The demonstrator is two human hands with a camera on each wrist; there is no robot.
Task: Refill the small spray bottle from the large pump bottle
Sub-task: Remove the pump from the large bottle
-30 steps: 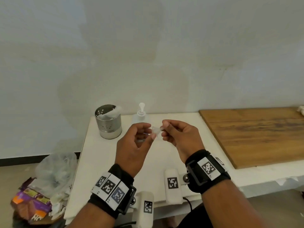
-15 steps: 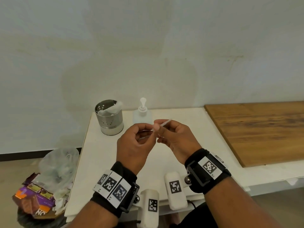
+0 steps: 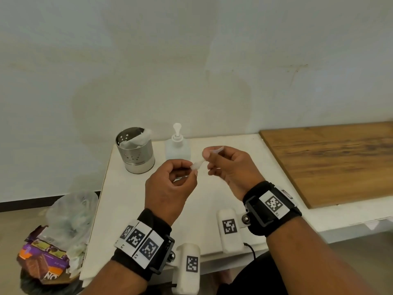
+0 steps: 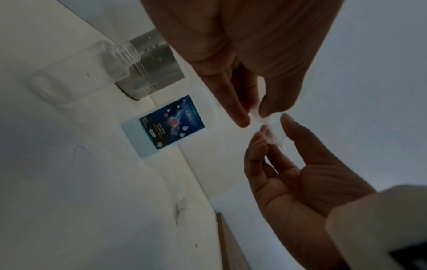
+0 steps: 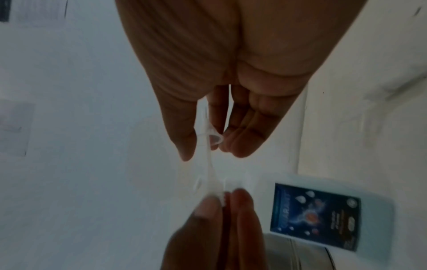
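One pump bottle (image 3: 178,145) and one steel cup (image 3: 136,151) at the table's (image 3: 127,209) far edge. One uncapped clear bottle (image 4: 78,71) lies nearby. Left hand (image 3: 170,188) and right hand (image 3: 231,167) each pinch one small clear plastic piece.

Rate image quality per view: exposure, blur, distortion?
Head: evenly lit, sharp, with wide-angle bowing; pump bottle and both hands clear. Left wrist: dim, backlit by the pale wall, hands dark, but the bottle label is readable. Right wrist: dim and softest, the clear plastic piece smeared, the label blurred.
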